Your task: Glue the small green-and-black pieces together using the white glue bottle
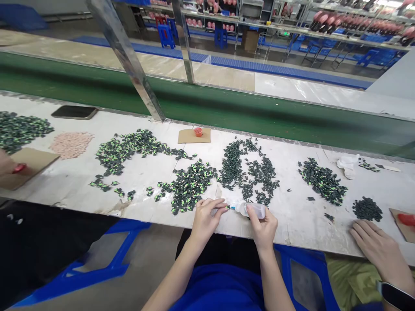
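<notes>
My left hand (209,216) pinches a small black and green piece (228,207) between thumb and fingertips near the table's front edge. Wrapped in my right hand (264,226) is a clear squeeze bottle (254,210), lying nearly level. Its thin blue tip (232,208) points left and reaches the small piece; whether they touch I cannot tell. Just beyond my left hand lies a pile of black and green pieces (191,185). Past my right hand is a loose pile of small dark pieces (231,164).
A co-worker's hand (379,246) rests by a dark pile (367,209) at right; another person's hand (6,164) is at far left. A red cup (198,131) stands on cardboard (184,136). A metal post (129,65) rises behind, before a green conveyor belt (227,106).
</notes>
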A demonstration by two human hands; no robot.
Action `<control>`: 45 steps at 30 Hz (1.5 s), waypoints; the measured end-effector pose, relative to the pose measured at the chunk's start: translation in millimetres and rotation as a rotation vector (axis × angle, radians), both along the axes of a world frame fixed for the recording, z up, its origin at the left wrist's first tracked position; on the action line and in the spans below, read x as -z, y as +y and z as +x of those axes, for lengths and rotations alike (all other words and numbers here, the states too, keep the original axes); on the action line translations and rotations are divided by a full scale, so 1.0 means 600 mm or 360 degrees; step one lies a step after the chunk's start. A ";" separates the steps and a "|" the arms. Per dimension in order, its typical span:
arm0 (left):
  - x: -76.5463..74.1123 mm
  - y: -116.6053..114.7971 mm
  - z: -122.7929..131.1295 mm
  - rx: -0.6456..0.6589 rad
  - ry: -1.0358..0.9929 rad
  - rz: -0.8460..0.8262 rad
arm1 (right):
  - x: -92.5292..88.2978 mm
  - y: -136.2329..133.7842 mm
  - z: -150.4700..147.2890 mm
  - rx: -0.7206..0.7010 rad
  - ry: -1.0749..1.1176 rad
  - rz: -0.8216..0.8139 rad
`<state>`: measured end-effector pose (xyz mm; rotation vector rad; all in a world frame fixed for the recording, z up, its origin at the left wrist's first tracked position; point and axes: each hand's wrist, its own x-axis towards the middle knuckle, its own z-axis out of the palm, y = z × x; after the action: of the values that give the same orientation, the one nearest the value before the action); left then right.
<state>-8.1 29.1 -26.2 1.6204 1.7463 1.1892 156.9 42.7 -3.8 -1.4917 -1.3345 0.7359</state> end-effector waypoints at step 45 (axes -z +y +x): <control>0.019 -0.017 -0.019 0.0026 0.0271 0.0357 | -0.026 0.049 -0.082 -0.0303 -0.0019 0.0213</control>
<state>-19.4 18.6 -37.4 1.9125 1.7482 1.3127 107.8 72.2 11.8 -1.2771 -1.5195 0.7433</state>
